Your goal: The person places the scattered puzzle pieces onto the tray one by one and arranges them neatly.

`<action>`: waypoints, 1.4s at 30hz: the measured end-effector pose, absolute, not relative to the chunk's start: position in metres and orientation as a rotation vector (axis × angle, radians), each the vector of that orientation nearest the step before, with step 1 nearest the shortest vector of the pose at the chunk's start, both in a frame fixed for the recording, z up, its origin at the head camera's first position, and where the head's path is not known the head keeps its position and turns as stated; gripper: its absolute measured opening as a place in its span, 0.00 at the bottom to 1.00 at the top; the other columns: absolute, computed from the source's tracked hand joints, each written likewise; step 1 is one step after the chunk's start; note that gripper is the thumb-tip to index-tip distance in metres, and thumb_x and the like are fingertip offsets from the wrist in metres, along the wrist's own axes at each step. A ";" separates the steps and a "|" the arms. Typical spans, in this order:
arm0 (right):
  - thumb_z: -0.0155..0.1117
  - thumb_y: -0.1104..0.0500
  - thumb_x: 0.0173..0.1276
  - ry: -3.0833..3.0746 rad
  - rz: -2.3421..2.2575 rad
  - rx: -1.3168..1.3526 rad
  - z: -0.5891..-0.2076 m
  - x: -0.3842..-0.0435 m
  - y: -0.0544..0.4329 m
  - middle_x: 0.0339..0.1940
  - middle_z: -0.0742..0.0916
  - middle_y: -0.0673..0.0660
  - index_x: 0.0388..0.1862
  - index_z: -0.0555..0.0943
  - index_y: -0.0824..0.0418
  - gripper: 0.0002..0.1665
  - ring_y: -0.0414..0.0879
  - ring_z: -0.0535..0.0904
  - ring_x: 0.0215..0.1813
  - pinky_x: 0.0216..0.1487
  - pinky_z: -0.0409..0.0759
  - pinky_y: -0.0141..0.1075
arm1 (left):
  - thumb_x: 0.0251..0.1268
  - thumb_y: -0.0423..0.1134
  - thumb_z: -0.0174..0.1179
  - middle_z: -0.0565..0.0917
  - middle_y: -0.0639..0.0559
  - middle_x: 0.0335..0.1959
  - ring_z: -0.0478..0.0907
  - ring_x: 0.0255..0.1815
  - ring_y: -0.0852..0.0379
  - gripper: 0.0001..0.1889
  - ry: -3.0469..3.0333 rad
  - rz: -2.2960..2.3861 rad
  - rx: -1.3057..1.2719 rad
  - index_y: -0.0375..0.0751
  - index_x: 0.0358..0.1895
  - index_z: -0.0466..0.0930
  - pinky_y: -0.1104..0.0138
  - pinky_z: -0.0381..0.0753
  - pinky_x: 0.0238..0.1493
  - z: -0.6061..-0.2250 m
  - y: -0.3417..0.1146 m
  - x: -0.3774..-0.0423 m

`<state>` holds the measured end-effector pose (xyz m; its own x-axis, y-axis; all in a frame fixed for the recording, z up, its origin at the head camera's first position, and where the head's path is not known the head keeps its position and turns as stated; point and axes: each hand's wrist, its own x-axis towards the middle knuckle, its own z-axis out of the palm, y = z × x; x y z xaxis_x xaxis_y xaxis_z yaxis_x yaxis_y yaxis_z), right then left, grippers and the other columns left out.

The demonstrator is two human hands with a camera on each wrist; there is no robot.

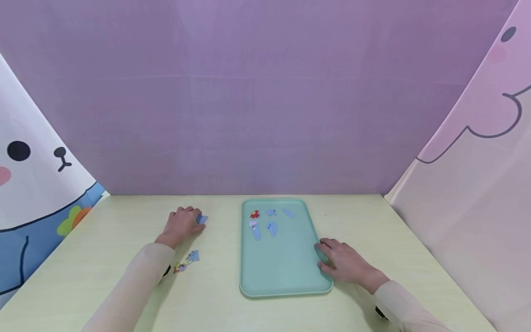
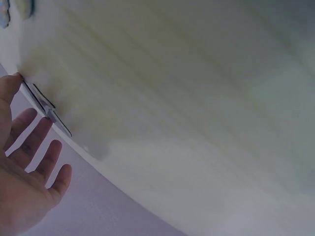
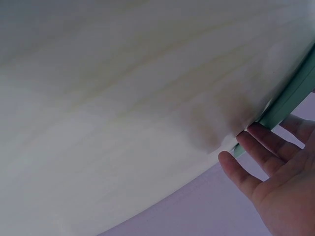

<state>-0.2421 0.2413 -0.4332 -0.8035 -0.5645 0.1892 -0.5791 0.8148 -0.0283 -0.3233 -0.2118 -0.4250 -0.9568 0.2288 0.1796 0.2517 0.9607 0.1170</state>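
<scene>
From where I stand, I see the left hand (image 1: 181,224) with its thumb and fingers bent around a blue flat piece (image 1: 202,219), which is near the far edge of the surface (image 1: 215,299), to the left of the tray (image 1: 286,272). The right hand (image 1: 346,263) is relaxed, not closed; its fingers rest at the tray's right edge. Inside the tray, toward its far left corner, lie at least 5 cut pieces, mostly blue, and 1 of them is a red piece (image 1: 255,214). A small cluster of printed pieces (image 1: 192,257) lies on the surface below the left hand, nearer to the near edge.

I judge the piece to be very light, thin and rather stiff, like card; it could bend if squeezed hard. The best hold is probably a soft pinch at 2 opposite edges. The tray seems light, rigid and smooth, good to hold by its raised rim. I can read no brand, label or writing.
</scene>
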 end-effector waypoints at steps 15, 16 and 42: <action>0.59 0.50 0.61 -2.817 0.112 0.906 -0.432 -0.242 0.241 0.55 0.78 0.63 0.55 0.74 0.64 0.26 0.57 0.74 0.56 0.48 0.75 0.50 | 0.53 0.50 0.63 0.79 0.41 0.44 0.73 0.44 0.41 0.22 -2.877 -0.194 -0.394 0.39 0.47 0.79 0.46 0.72 0.42 -0.426 -0.210 -0.324; 0.59 0.50 0.62 -2.817 0.112 0.906 -0.432 -0.242 0.241 0.55 0.78 0.63 0.55 0.74 0.64 0.26 0.57 0.74 0.57 0.48 0.75 0.50 | 0.53 0.50 0.63 0.79 0.41 0.44 0.73 0.43 0.41 0.21 -2.867 -0.191 -0.400 0.39 0.47 0.79 0.46 0.72 0.42 -0.426 -0.210 -0.324; 0.58 0.50 0.62 -2.825 0.119 0.901 -0.435 -0.244 0.241 0.55 0.78 0.62 0.56 0.74 0.62 0.26 0.56 0.73 0.57 0.48 0.75 0.50 | 0.51 0.50 0.64 0.80 0.47 0.39 0.74 0.41 0.47 0.19 -2.656 -0.198 -0.672 0.42 0.42 0.81 0.52 0.75 0.39 -0.420 -0.155 -0.318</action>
<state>-0.2437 0.2412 -0.4346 -0.8020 -0.5666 0.1890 -0.5806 0.8139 -0.0234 -0.3176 -0.1554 -0.4204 -0.8079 0.4271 0.4060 0.4827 0.8749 0.0401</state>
